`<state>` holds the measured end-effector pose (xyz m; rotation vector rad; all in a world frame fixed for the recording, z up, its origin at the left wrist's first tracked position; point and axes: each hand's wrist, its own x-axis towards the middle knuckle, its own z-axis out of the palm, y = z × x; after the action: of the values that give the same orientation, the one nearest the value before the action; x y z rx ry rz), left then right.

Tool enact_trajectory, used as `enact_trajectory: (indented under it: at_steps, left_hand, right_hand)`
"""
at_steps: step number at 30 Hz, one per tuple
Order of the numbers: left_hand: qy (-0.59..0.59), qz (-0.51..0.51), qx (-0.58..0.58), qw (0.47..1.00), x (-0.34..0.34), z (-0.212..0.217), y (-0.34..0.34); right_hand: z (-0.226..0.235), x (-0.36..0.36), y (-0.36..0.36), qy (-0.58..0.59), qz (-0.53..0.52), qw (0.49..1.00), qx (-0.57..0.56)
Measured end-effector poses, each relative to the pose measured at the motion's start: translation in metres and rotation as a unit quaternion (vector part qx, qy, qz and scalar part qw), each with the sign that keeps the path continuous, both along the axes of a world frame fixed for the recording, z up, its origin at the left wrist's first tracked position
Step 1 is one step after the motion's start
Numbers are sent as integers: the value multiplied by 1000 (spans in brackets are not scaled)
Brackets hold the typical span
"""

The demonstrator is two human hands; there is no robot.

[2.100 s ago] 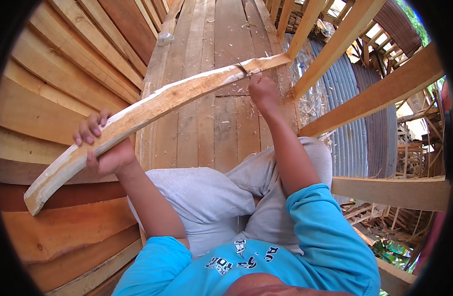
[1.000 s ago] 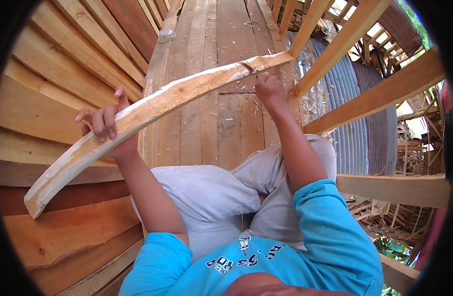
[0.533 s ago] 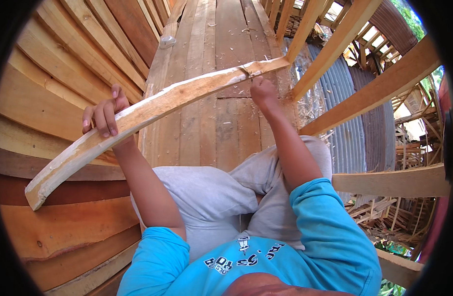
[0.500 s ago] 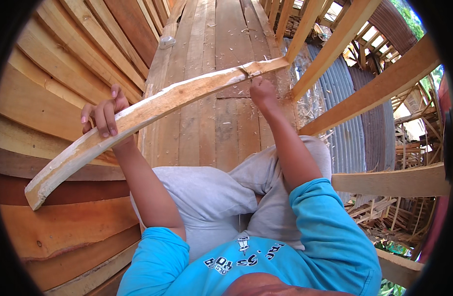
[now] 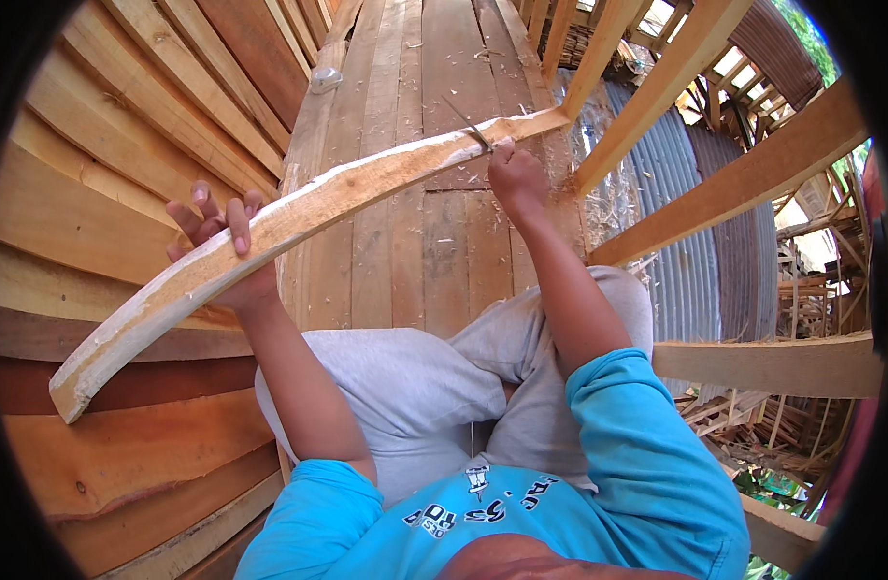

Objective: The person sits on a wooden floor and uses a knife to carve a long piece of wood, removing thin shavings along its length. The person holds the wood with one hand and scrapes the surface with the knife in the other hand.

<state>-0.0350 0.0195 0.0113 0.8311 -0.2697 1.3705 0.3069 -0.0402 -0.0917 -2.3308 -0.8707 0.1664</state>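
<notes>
A long curved pale wooden plank runs from lower left up to the right, its far end resting against a slanted beam. My left hand grips the plank from underneath near its lower half, fingers curled over the top edge. My right hand is closed around the handle of a thin metal blade that lies on the plank's upper edge near the far end. Fresh pale cuts show along that edge.
I sit on a plank floor scattered with wood shavings. Stacked boards slope up on my left. Slanted beams and corrugated metal sheeting stand on the right, with a drop beyond them.
My left hand has shifted its hold slightly along the plank, fingers lifting and resettling. My right hand stays at the far end, moving a little with the blade.
</notes>
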Motion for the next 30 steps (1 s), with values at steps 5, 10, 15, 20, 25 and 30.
enact_trajectory:
  at_steps: [5, 10, 15, 20, 25, 30]
  left_hand:
    - [-35, 57, 13, 998, -28, 11, 4]
    - [-62, 50, 6, 997, -28, 8, 4]
    - [-69, -35, 20, 997, 8, -5, -1]
    - [-34, 52, 31, 998, 21, -4, 3]
    - [-66, -73, 14, 995, -1, -5, 12]
    - [-119, -85, 18, 989, -17, 5, 21]
  right_hand:
    - [5, -6, -1, 39, 11, 999, 1]
    - [5, -2, 1, 62, 14, 998, -9]
    - [3, -11, 5, 58, 8, 998, 1]
    - [-15, 5, 7, 55, 24, 998, 17]
    - [-5, -4, 5, 72, 17, 997, 26]
    - [-1, -3, 1, 75, 28, 996, 44]
